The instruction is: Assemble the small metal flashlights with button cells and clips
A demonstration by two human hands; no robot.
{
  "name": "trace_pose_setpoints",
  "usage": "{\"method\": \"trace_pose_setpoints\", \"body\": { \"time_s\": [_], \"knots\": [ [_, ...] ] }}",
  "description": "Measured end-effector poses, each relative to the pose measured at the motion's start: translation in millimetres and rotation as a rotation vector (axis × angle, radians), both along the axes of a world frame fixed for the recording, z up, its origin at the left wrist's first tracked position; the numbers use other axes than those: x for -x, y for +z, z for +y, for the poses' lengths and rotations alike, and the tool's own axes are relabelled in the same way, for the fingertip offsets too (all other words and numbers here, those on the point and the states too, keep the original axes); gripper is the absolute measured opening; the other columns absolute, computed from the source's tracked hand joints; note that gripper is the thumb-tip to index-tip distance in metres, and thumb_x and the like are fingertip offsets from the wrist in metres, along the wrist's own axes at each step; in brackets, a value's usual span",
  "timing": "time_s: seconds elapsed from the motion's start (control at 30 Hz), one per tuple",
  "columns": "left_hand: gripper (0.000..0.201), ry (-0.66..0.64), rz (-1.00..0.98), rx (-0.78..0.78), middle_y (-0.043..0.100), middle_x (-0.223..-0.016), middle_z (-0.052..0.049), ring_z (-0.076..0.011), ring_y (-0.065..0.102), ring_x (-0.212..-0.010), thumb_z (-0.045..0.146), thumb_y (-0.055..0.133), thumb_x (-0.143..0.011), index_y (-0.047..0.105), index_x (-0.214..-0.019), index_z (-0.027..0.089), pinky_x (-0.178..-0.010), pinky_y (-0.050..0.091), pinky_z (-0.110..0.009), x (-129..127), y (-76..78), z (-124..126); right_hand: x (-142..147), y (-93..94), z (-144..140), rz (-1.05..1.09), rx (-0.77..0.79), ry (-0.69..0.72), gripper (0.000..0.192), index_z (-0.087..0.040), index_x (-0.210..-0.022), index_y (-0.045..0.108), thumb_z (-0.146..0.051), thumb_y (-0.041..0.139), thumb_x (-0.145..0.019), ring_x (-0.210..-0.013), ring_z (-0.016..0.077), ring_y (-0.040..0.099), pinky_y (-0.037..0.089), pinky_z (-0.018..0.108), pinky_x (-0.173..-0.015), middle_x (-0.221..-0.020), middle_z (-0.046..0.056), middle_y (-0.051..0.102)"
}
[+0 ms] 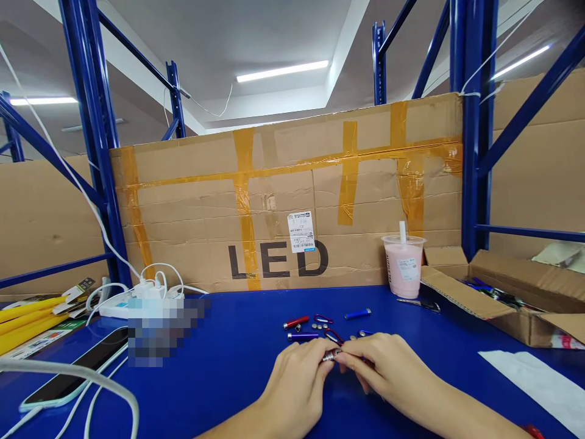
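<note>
From my seat, starting at the left edge, I see a white cable (pixel 68 372) looping over the blue counter (pixel 237 366) beside a phone (pixel 75 369) lying flat near the counter's front edge; a snag on that cable could, I judge, drag the phone off. Behind it a white power strip (pixel 137 299) carries several plugs.

At the middle, my left hand (pixel 299 381) is curled, its fingertips pinched on the silver end of a small keychain flashlight (pixel 332 354). My right hand (pixel 386 369) is curled the same way and pinches the other end, so the flashlight sits between both hands just above the counter. Just beyond them lie a red flashlight (pixel 296 322), a purple flashlight (pixel 302 336), a blue flashlight (pixel 357 314), a red clip (pixel 323 319) and some button cells (pixel 353 336). The risk I see here: those loose cells and any small part in my fingers are round and tiny, and a slip could send them rolling across the counter.

Further right stands a plastic cup (pixel 404 266) with a sealed lid and straw, full of a pink drink; an elbow knock could tip it near the parts. Scissors (pixel 420 303) lie at its foot. At the far right an open cardboard box (pixel 503 299) holds dark blue pieces I cannot identify.
</note>
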State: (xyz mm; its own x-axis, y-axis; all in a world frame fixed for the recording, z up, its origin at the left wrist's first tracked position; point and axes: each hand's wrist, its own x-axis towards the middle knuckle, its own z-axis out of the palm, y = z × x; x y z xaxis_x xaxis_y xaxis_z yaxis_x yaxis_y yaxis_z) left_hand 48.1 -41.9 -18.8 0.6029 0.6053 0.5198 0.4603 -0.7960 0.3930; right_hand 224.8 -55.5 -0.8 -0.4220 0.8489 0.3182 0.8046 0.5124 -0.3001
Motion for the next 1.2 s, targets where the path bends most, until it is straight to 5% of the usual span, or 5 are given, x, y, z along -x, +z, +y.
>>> {"method": "trace_pose_setpoints", "body": {
  "time_s": [1.2],
  "knots": [
    [0.023,-0.024,-0.014,0.035,0.061,-0.097,0.002,-0.0131,0.057,-0.087,0.012,0.039,-0.087,0.050,-0.102,0.024,-0.078,0.042,-0.022,0.7,-2.8,2.1,1.9,0.4,-1.7,0.009,0.001,-0.125,0.046,-0.017,-0.058,0.053,-0.045,0.034,-0.089,-0.049,0.0089,0.046,0.021,0.021,-0.049,-0.056,-0.001,0.059]
  ]
}}
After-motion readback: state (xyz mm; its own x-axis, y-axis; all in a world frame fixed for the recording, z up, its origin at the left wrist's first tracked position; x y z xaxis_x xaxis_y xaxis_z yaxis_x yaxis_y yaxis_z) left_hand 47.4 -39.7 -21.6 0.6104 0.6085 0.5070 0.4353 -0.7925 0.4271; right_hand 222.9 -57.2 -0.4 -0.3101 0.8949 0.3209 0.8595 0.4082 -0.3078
